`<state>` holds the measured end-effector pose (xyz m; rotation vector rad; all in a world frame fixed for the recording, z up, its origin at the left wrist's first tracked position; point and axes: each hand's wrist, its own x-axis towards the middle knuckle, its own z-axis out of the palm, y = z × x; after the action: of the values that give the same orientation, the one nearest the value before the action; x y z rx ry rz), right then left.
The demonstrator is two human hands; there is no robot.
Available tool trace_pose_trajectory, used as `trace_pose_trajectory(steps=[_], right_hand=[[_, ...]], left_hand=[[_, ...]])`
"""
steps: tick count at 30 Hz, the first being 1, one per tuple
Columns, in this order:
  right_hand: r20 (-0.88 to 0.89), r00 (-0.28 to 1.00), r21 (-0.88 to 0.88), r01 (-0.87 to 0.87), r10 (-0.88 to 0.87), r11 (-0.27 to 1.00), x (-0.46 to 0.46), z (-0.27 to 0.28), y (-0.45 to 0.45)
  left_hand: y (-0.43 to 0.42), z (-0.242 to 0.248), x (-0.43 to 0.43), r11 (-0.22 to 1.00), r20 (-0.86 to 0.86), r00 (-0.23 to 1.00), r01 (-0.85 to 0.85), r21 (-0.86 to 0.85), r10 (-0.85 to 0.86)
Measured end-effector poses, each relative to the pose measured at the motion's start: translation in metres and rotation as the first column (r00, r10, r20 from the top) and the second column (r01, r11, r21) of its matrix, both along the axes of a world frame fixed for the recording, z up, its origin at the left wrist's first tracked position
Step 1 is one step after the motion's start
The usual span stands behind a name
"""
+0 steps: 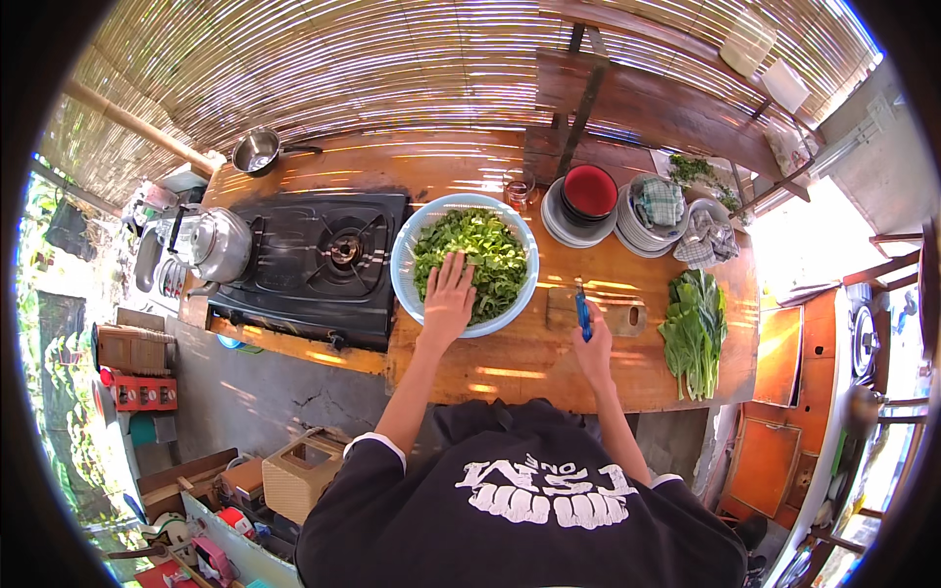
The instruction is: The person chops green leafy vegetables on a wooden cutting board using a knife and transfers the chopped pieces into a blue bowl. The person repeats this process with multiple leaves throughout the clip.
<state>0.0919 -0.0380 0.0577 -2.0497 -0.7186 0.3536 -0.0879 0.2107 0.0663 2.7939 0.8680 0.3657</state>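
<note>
My left hand (450, 294) lies with spread fingers on the chopped leafy greens (485, 253), which fill a light blue plastic colander (526, 294). In my right hand (594, 345) is a blue-handled tool, seemingly a knife (583, 316); its short tip points away from me, and much of the handle is covered by my fingers. Just beyond that hand a small wooden cutting board (625, 316) lies flat on the wooden counter (507, 371). A bunch of whole leafy greens (695, 331) rests farther right, stems towards me.
Left of the colander stands a black gas stove (309, 287) bearing a metal kettle (220, 246). A small saucepan (257, 151) sits behind it. Along the back right are a glass (519, 189), a red-lined bowl (590, 189), stacked plates (636, 231) and checked cloths (706, 237), below a wooden shelf (662, 103).
</note>
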Motion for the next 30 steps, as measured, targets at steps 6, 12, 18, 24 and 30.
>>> trace_pose_trajectory(steps=[6, 12, 18, 24, 30], right_hand=[[-0.069, 0.997, -0.008, 0.032, -0.033, 0.999, -0.008, 0.02, 0.014], [-0.08, 0.995, 0.005, 0.056, -0.056, 0.998, -0.017, 0.025, 0.013], [0.051, 0.999, 0.052, 0.013, -0.015, 0.999, -0.019, 0.001, 0.017], [-0.112, 0.993, 0.043, -0.036, 0.041, 0.998, -0.032, 0.036, 0.042], [-0.071, 0.997, 0.093, 0.029, -0.022, 0.995, -0.029, 0.049, 0.021]], left_hand=[[0.029, 0.001, 0.004, 0.986, 0.051, 0.988, -0.148, 0.081, 0.144], [0.02, 0.018, -0.029, 0.943, 0.129, 0.943, -0.281, -0.176, 0.305], [0.009, 0.053, -0.033, 0.95, 0.265, 0.937, -0.154, -0.273, 0.228], [0.005, 0.017, -0.009, 0.982, 0.106, 0.994, -0.011, -0.188, 0.032], [-0.011, 0.05, -0.003, 0.998, 0.443, 0.896, 0.042, -0.047, -0.017]])
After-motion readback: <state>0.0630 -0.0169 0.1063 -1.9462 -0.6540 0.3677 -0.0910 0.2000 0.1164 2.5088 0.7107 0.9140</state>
